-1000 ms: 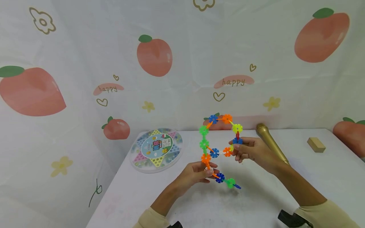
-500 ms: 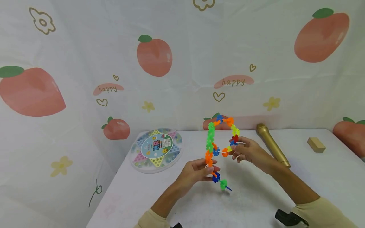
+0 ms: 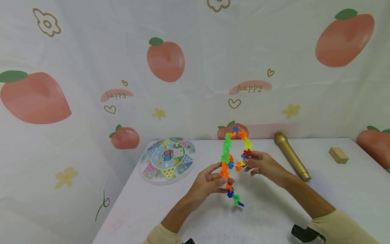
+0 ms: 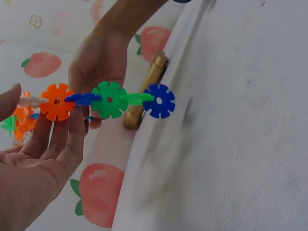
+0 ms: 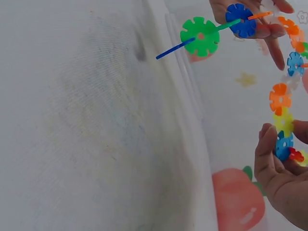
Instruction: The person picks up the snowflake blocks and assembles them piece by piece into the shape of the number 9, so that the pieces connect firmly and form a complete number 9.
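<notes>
Notched plastic discs in green, orange, yellow, blue, red and white are slotted together into a snowflake-disc chain [image 3: 226, 145], held upright above the table. It makes a closed loop with a short tail hanging below. My left hand [image 3: 207, 183] pinches the chain between thumb and fingers where the tail leaves the loop. Beyond those fingers, the tail ends in green and blue discs [image 4: 160, 101] in the left wrist view. My right hand [image 3: 265, 166] pinches the loop's right side near the blue and yellow discs [image 5: 284, 121]. Part of the chain is hidden behind the fingers.
A round Chinese checkers box [image 3: 167, 161] lies at the table's back left. Behind my right forearm lies a gold microphone [image 3: 292, 156], with a small wooden block [image 3: 338, 155] farther right. A peach-printed cloth [image 3: 195, 67] hangs along the table's back edge.
The chain has turned so its loop looks narrower, and its tail has swung left and lower. My right hand has moved slightly left and down; my left hand keeps its place.
</notes>
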`<state>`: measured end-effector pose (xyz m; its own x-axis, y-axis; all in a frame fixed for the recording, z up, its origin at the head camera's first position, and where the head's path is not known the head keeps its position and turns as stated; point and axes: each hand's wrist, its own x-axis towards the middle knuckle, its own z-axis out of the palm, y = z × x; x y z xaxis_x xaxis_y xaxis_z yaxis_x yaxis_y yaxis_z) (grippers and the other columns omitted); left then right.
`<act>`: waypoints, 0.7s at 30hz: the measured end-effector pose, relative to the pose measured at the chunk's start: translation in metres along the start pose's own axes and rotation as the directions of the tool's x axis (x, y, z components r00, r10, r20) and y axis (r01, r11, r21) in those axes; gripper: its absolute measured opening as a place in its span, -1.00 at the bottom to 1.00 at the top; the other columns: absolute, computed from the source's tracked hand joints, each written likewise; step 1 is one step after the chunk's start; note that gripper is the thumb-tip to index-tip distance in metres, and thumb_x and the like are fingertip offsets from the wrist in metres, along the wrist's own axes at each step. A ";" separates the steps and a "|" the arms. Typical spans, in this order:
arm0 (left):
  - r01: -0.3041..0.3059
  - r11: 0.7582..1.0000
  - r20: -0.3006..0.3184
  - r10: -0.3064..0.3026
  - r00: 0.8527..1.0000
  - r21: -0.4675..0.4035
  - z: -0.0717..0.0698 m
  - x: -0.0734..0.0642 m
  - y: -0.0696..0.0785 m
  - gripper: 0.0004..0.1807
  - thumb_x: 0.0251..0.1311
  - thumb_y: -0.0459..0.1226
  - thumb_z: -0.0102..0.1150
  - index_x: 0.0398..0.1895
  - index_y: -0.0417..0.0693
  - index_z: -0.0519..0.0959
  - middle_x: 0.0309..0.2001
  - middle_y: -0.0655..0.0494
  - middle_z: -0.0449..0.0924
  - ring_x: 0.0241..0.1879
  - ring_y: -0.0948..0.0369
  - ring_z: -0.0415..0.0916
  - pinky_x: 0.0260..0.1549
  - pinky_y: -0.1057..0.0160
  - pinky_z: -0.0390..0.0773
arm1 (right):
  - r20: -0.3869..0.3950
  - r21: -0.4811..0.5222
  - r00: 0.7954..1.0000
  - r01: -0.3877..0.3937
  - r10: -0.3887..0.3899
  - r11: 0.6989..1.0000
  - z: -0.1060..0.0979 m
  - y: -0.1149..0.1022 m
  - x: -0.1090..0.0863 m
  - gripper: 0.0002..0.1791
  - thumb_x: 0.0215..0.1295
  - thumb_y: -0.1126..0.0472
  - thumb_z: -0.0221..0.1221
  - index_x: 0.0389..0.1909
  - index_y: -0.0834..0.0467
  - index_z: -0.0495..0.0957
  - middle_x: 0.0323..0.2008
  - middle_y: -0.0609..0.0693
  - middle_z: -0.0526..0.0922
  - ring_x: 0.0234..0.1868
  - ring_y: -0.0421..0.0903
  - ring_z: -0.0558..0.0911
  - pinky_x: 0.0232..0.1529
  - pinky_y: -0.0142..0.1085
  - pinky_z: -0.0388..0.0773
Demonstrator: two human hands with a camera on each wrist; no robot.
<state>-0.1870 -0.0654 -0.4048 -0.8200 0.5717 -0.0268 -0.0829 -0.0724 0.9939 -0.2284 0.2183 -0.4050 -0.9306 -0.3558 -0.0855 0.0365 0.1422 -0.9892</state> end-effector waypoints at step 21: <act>-0.004 1.000 0.039 0.005 0.999 -0.020 -0.003 0.000 0.002 -0.23 0.39 -0.30 0.30 0.63 0.07 0.26 0.04 0.03 0.64 -0.11 0.14 0.79 0.01 0.00 0.76 | -0.034 -0.154 0.999 -0.027 0.022 0.988 0.006 0.003 -0.001 -0.39 0.58 0.03 0.18 0.38 0.41 0.42 0.20 0.35 0.64 0.12 0.21 0.69 -0.02 -0.21 0.74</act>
<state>-0.1888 -0.0678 -0.4035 -0.7980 0.6024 -0.0180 -0.0911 -0.0910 0.9917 -0.2253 0.2136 -0.4089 -0.9413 -0.3213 -0.1032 0.0049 0.2927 -0.9562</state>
